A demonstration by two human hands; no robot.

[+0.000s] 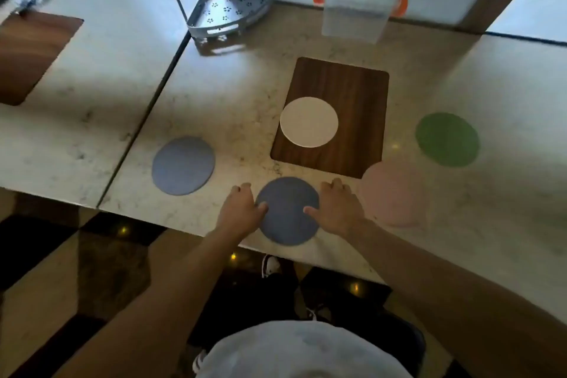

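Observation:
A dark blue-grey round mat [287,212] lies at the front edge of the marble counter [233,107], slightly overhanging it. My left hand [241,209] rests at the mat's left rim with its thumb on the mat. My right hand [339,207] rests at the right rim, thumb on the mat too. A lighter blue-grey round mat [183,165] lies to the left. A white round mat [309,121] sits on a dark wooden board [346,86]. A pink round mat [395,193] lies to the right, and a green one [447,139] farther right.
A grey perforated corner rack [227,11] stands at the back. A clear plastic box with orange clips [357,6] stands at the back right. A second counter [101,49] to the left carries another wooden board [27,52]. The counter's front edge runs just under the hands.

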